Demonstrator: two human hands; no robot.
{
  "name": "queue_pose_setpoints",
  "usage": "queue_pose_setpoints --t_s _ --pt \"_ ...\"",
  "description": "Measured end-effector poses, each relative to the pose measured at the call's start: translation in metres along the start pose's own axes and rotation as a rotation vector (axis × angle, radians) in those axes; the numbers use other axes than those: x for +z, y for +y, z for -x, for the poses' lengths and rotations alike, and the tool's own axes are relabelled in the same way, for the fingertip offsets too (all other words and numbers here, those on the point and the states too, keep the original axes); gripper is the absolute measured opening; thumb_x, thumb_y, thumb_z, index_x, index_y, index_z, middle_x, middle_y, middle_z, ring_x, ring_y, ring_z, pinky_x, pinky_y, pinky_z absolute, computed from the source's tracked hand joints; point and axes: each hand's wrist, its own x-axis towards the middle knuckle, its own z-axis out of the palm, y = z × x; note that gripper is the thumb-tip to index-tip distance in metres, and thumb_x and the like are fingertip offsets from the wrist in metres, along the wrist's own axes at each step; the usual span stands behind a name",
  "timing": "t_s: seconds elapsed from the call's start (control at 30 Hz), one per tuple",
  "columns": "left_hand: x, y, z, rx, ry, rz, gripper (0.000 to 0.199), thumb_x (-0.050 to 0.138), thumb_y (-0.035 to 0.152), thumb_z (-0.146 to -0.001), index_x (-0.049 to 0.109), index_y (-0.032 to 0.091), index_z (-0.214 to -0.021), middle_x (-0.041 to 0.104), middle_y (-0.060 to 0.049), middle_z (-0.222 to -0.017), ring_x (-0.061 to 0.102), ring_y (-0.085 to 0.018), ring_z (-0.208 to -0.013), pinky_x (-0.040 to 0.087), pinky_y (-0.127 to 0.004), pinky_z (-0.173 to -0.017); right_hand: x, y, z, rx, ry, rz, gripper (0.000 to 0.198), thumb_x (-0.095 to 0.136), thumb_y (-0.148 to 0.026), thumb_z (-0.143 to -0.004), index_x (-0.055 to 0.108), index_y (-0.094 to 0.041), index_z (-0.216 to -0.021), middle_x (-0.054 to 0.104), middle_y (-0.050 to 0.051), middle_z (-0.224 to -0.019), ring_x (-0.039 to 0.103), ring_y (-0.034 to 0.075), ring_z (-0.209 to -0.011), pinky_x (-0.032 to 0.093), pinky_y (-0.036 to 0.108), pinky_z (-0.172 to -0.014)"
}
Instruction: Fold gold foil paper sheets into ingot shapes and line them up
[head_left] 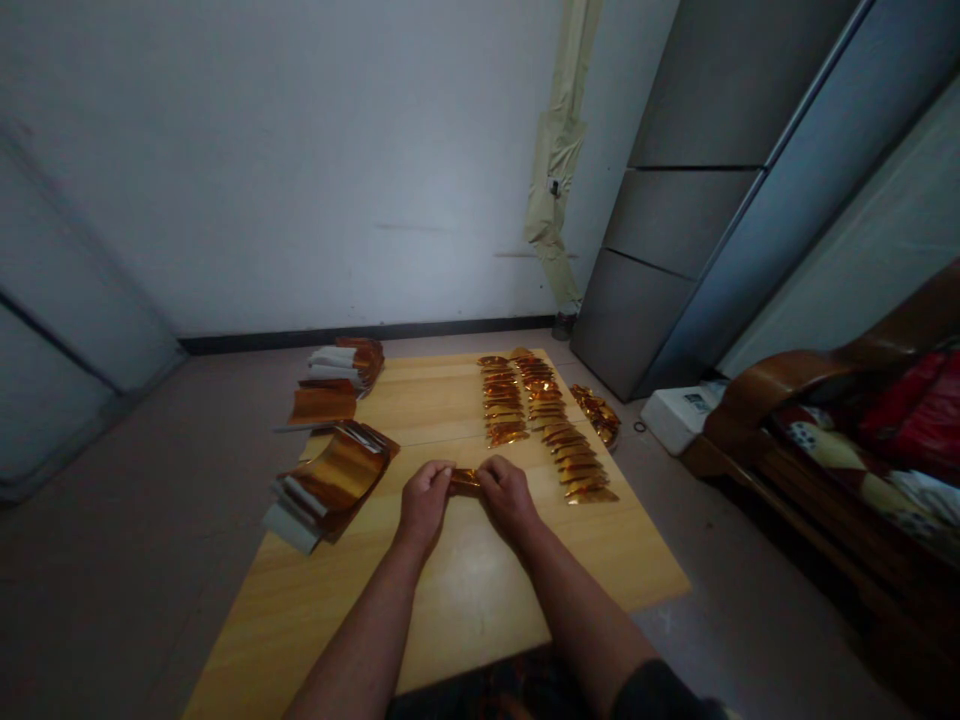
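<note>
Between my two hands is a small piece of folded gold foil paper (pixel 465 482), held near the middle of the wooden table (pixel 450 570). My left hand (pixel 425 500) pinches its left end, thumb on top. At the right end, my right hand (pixel 508 492) grips it with curled fingers. Stacks of gold foil sheets (pixel 349 465) with pale backs lie left of my hands, partly over the table's edge. To the right, folded gold foil pieces (pixel 504 400) stand in a row, with a longer second row (pixel 566 440) beside it.
More gold foil pieces fill a container (pixel 598 412) on the floor beyond the table's right edge. A grey refrigerator (pixel 675 220) stands behind it. A white box (pixel 675 417) and a wooden bench (pixel 757 400) are at right. A white wall (pixel 300 170) rises behind the table.
</note>
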Motion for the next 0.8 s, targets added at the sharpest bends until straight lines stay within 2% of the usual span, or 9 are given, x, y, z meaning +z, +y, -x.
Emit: queue_pose_setpoints --t_s 0.2,0.4,0.57,0.8 --pt "0.006 -0.001 0.001 0.014 0.074 -0.04 0.028 0.054 0.038 -0.074 0.066 0.017 -0.086 0.068 -0.004 -0.08 0.063 -0.018 -0.07 0.053 -0.028 -0.062 0.002 -0.001 0.002 -0.049 -0.006 0.027 0.016 0.047 -0.022 -0.081 0.054 -0.02 -0.066 0.054 -0.002 -0.067 0.049 0.013 -0.066 0.037 0.023 -0.063" --pt "0.007 -0.006 -0.001 0.085 0.145 -0.196 0.021 0.052 0.033 -0.077 0.065 0.021 -0.089 0.069 -0.002 -0.084 0.064 -0.019 -0.08 0.05 -0.029 -0.074 0.002 -0.005 0.003 -0.037 -0.006 0.051 0.013 0.053 -0.019 -0.077 0.054 -0.02 -0.064 0.053 -0.002 -0.066 0.048 0.013 -0.065 0.036 0.022 -0.062" --pt "0.007 -0.004 0.002 0.091 0.161 -0.189 0.019 0.051 0.033 -0.078 0.064 0.022 -0.087 0.069 -0.001 -0.082 0.064 -0.018 -0.077 0.049 -0.027 -0.071 0.001 -0.005 0.002 -0.066 -0.029 0.057 0.018 0.049 -0.021 -0.083 0.056 -0.02 -0.067 0.055 0.0 -0.07 0.05 0.013 -0.068 0.038 0.023 -0.066" --pt "0.008 -0.011 0.001 0.08 0.148 -0.125 0.018 0.051 0.032 -0.079 0.062 0.022 -0.089 0.069 -0.001 -0.085 0.064 -0.017 -0.078 0.05 -0.026 -0.068 0.0 -0.005 0.003 -0.07 -0.018 0.037 0.018 0.048 -0.022 -0.083 0.057 -0.02 -0.068 0.055 0.0 -0.07 0.051 0.014 -0.068 0.039 0.023 -0.065"
